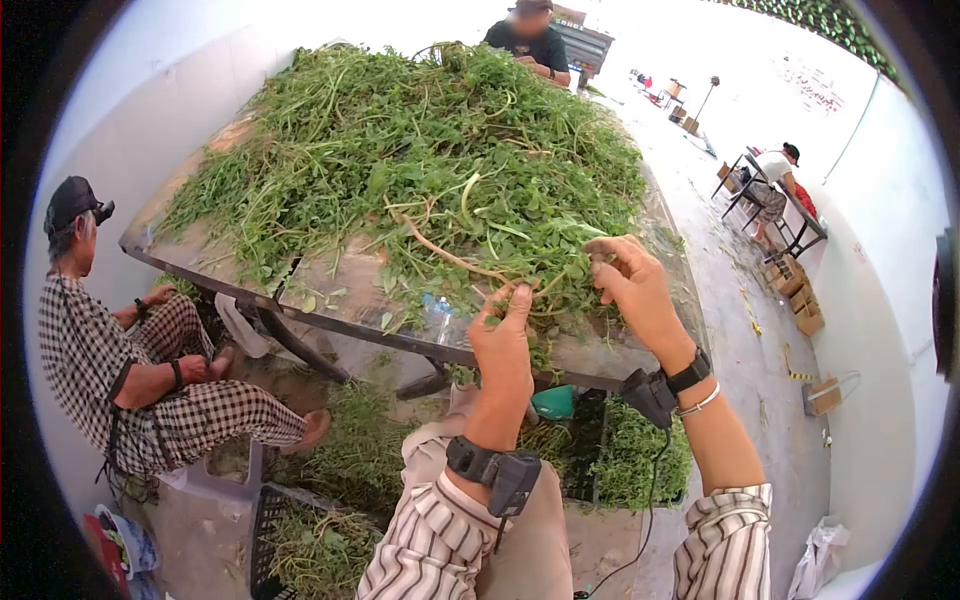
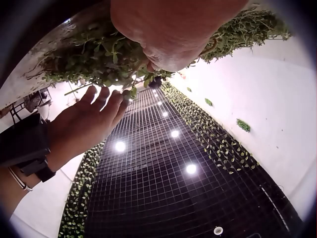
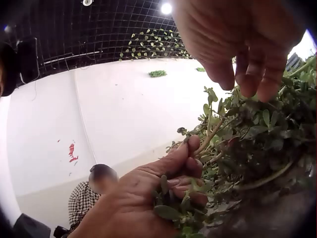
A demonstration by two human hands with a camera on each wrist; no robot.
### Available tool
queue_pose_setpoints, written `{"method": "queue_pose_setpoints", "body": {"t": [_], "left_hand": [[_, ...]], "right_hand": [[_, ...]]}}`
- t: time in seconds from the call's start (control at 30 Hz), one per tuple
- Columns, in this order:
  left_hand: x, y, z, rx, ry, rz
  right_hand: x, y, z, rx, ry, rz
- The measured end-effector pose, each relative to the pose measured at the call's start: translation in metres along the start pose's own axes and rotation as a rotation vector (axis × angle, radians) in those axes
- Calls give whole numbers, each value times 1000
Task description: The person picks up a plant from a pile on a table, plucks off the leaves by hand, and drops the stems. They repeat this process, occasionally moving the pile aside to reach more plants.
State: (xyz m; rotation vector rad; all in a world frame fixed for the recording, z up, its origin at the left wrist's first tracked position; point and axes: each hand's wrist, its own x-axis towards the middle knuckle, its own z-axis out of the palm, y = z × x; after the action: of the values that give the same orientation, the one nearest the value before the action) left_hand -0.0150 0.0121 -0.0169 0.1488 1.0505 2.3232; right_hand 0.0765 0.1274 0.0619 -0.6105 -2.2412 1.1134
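A broad heap of leafy purslane (image 1: 430, 150) covers much of the table before me. At the near edge my left hand (image 1: 503, 340) pinches a long reddish purslane stem (image 1: 445, 255) between thumb and fingers. In the right wrist view, small rounded leaves (image 3: 168, 212) show around that hand's fingers, and the stem (image 3: 212, 135) runs up from the fingertips. My right hand (image 1: 640, 295) hovers just right of it, over the heap's near right side. Its fingers bend loosely downward close above the leaves (image 3: 267, 119), with a gap beside the thumb and no stem between them.
A clear plastic bottle (image 1: 437, 312) lies by the table's front edge (image 1: 400, 340). Below stand crates of greens (image 1: 640, 455) and a green container (image 1: 553, 402). One person (image 1: 130, 350) sits at left, another (image 1: 530, 45) across the table; a third (image 1: 775, 180) bends at a far table.
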Motion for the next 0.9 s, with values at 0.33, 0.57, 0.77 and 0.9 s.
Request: {"method": "queue_pose_setpoints", "body": {"t": [0.33,0.57,0.77,0.9], "left_hand": [[-4,10,0,15,-5,0],[-2,14,-1,-46,2,-14],[-3,23,0,-57,-40,-34],[-4,23,-1,-1,-131,-50]], "right_hand": [[2,4,10,-319,-53,-232],[4,5,20,-581,-113,-256],[8,0,16,-334,48,-379],[10,-9,14,-229,81,-317]]}}
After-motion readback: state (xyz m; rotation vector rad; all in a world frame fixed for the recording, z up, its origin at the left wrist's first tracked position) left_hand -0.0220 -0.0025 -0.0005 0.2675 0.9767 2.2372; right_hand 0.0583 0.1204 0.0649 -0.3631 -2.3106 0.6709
